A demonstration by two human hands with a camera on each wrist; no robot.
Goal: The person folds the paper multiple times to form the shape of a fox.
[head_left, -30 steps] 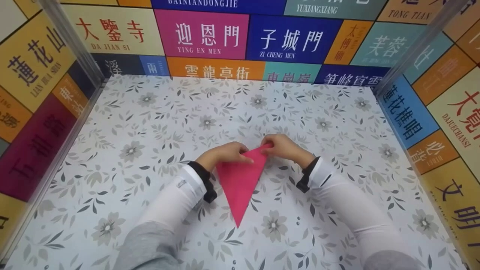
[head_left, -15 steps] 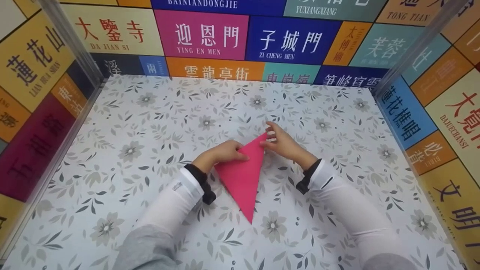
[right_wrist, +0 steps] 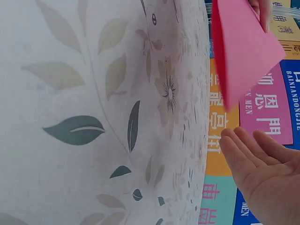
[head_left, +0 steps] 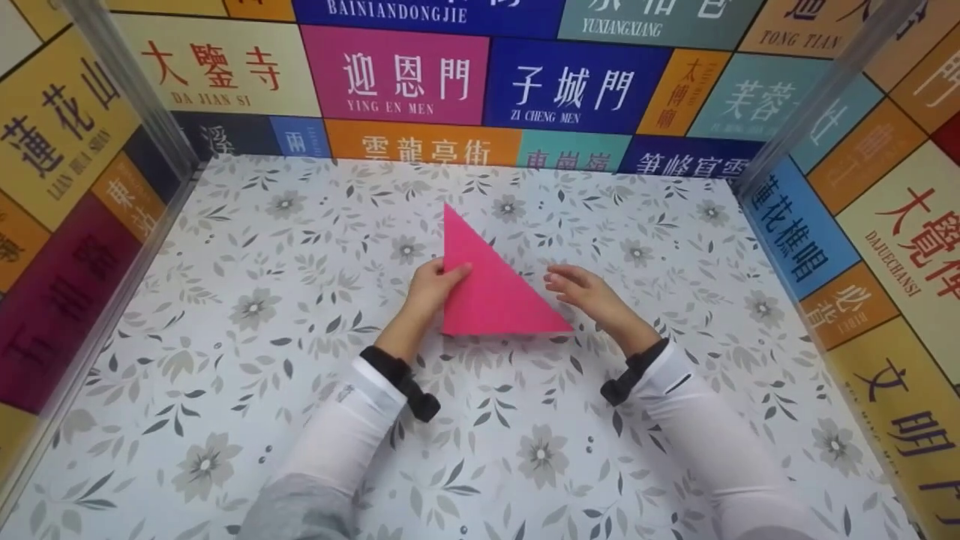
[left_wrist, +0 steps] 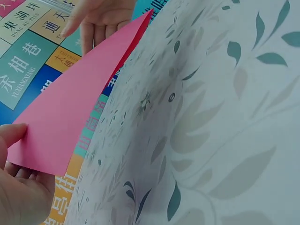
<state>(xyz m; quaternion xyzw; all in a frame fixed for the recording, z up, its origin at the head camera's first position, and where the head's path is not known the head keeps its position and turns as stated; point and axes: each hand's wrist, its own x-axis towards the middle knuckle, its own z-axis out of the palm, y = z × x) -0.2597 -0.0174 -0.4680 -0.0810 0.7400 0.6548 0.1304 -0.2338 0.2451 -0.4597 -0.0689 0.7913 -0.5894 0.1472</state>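
Observation:
A pink sheet of paper (head_left: 491, 292), folded into a triangle, is in the middle of the head view, one point away from the person and one toward the right. My left hand (head_left: 437, 289) pinches its left edge, thumb on top and fingers underneath. The left wrist view shows that grip on the paper (left_wrist: 70, 108), with the folded layers slightly parted along the lower edge. My right hand (head_left: 581, 289) is held apart from the paper, to its right, with nothing in it. Its fingers are extended in the right wrist view, where the hand (right_wrist: 262, 173) is beside the paper's tip.
A white floral cloth (head_left: 300, 405) covers the table. Upright panels (head_left: 405, 75) with coloured blocks and printed characters border the back and both sides. Clear corner posts (head_left: 135, 82) stand where the panels meet. A black wrist strap (head_left: 394, 371) sits on the left wrist.
The paper triangle has turned, its point swinging from near the person round to the right. My right hand has let go of its corner and moved off rightward. The left hand keeps its pinch.

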